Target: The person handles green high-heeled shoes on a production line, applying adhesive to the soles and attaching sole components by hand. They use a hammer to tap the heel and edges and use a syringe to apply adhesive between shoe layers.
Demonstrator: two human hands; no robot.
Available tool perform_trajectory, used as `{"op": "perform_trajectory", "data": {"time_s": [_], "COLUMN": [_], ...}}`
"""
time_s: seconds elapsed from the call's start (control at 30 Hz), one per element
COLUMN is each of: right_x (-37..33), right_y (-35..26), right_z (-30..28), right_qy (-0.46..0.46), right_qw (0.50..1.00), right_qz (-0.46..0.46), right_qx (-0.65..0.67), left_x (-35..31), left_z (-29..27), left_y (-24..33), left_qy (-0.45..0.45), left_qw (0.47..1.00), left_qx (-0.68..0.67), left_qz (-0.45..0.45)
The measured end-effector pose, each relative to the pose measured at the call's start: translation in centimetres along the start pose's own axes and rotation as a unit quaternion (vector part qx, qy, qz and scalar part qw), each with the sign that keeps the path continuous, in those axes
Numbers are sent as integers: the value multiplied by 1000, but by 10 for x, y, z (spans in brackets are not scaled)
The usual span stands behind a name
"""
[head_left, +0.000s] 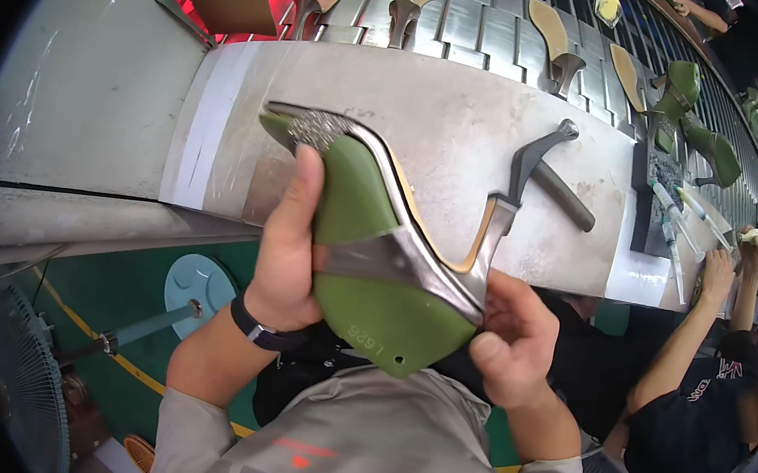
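A high-heeled sandal (pixel 392 197) with silver straps and a glittery toe band is fitted on a green shoe last (pixel 389 320). It lies on its side in front of me, toe to the upper left and heel to the right. My left hand (pixel 289 237) grips it around the forepart, thumb near the glittery band. My right hand (pixel 520 337) is at the heel end, its curled fingers against the back of the shoe; part of them is hidden behind it. Beyond the heel, a shoemaker's hammer (pixel 565 196) with a curved dark head rests on the bench.
The pale bench (pixel 358 79) runs across in front of me. Behind it, a metal slat conveyor (pixel 468 26) carries several heeled soles and green lasts. A dark block (pixel 652 199) with brushes and tubes stands at right, where a co-worker's arms (pixel 689 330) reach in. A fan (pixel 33 367) stands lower left.
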State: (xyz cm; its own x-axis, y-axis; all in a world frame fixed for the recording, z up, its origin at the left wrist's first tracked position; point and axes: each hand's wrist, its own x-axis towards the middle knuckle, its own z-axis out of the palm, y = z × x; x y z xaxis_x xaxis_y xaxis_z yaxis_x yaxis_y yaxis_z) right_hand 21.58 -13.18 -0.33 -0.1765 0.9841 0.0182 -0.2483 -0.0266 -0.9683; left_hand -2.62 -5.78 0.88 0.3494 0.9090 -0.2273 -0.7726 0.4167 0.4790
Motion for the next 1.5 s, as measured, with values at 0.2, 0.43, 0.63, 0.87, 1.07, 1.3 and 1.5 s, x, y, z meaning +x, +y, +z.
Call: {"op": "perform_trajectory", "data": {"time_s": [0.2, 0.43, 0.63, 0.87, 1.07, 1.3, 1.5], "right_x": [-12, -22, -21, -23, -16, 23, 25], "right_y": [9, 13, 14, 16, 2, -28, -22], "right_z": [10, 14, 12, 9, 7, -4, -1], "right_qy": [3, 4, -4, -9, 23, -158, -172], "right_qw": [999, 999, 993, 986, 998, 978, 971], "right_qz": [46, 5, -41, -70, 26, 65, 163], "right_qx": [-8, -49, -108, -148, 45, -119, -35], "left_x": [-20, -26, -26, -27, -28, -29, -31], "left_z": [2, -1, -13, -22, -30, -18, -6], "left_y": [-6, -9, -14, -19, -16, -13, -11], "left_qy": [51, 28, 23, 26, -5, -31, -1], "left_qw": [998, 999, 999, 999, 998, 971, 967], "left_qx": [21, 14, 22, 30, 57, 196, 192], "left_qz": [-8, -1, 6, 6, -32, -130, -169]}}
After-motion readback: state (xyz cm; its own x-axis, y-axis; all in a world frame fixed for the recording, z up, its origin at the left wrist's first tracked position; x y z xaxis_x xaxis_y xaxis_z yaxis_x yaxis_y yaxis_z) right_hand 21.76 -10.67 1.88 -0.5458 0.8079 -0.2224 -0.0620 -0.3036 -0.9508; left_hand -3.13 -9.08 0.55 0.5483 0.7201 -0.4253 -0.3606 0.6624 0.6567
